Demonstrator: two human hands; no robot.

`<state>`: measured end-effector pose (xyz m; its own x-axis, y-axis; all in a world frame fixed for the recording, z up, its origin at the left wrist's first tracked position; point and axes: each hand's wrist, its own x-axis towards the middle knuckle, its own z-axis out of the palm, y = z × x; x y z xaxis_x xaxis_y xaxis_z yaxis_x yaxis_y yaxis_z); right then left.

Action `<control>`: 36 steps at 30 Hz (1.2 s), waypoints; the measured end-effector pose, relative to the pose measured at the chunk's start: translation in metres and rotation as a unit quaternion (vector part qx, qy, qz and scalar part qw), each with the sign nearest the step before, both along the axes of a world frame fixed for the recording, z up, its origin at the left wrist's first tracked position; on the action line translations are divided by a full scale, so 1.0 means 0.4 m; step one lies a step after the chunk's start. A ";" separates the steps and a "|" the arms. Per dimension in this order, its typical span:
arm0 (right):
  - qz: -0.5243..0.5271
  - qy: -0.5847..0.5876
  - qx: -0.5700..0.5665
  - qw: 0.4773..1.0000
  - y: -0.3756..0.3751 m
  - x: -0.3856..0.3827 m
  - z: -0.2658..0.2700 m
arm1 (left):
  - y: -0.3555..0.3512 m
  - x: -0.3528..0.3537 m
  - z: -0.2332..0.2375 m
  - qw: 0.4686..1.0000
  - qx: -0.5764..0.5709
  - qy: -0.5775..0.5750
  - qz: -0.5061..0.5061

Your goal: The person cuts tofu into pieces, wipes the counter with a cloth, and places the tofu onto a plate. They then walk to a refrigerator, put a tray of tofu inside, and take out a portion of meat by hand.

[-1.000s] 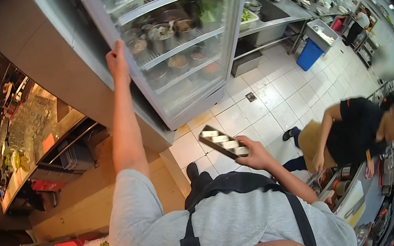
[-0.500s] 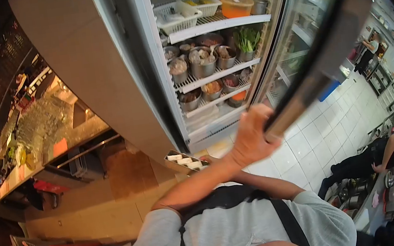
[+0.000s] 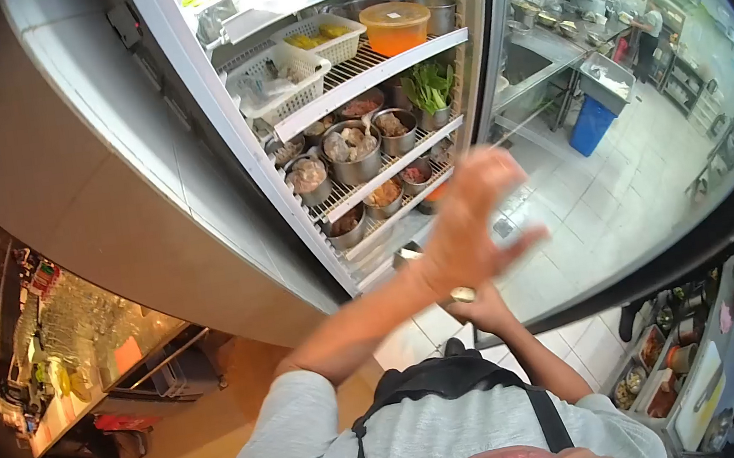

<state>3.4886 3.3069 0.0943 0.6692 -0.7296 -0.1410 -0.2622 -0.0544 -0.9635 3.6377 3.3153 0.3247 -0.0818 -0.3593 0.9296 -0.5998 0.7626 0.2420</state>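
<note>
My left hand (image 3: pixel 478 224), blurred by motion, is raised in front of the open fridge with its thumb and fingers apart and nothing in it. Below it, my right hand (image 3: pixel 484 308) grips a narrow tray of white pieces. My left forearm covers most of that tray; only its far end (image 3: pixel 407 254) and a pale piece (image 3: pixel 463 294) beside my right fingers show. The glass fridge door (image 3: pixel 621 186) stands wide open at the right, apart from my left hand.
Fridge shelves hold metal pots of food (image 3: pixel 355 149), white baskets (image 3: pixel 278 83), an orange tub (image 3: pixel 396 29) and leafy greens (image 3: pixel 430 89). Through the door glass are a blue bin (image 3: pixel 592 123) and a person (image 3: pixel 647 44). A counter with food containers (image 3: pixel 655 376) stands at the lower right.
My left hand has let go of the door's edge, and its fingers have spread. The door has swung wider, toward me and to the right. My view has moved closer to the shelves.
</note>
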 end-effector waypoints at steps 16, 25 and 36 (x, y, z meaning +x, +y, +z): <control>-0.031 -0.248 -0.156 0.956 -0.323 0.029 0.511 | -0.163 0.599 0.698 0.777 0.199 -0.260 0.538; 0.074 -0.380 -0.283 0.878 -0.461 0.272 0.949 | -0.160 0.717 0.693 0.855 0.259 -0.120 0.432; 0.053 -0.316 -0.348 0.881 -0.524 0.403 0.999 | -0.100 0.635 0.711 0.864 0.256 -0.129 0.413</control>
<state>3.6499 3.0971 0.4938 0.5232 -0.4212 0.7408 0.3564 -0.6815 -0.6392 3.8919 3.2751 0.6093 0.2181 -0.7534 0.6204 -0.9730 -0.1190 0.1975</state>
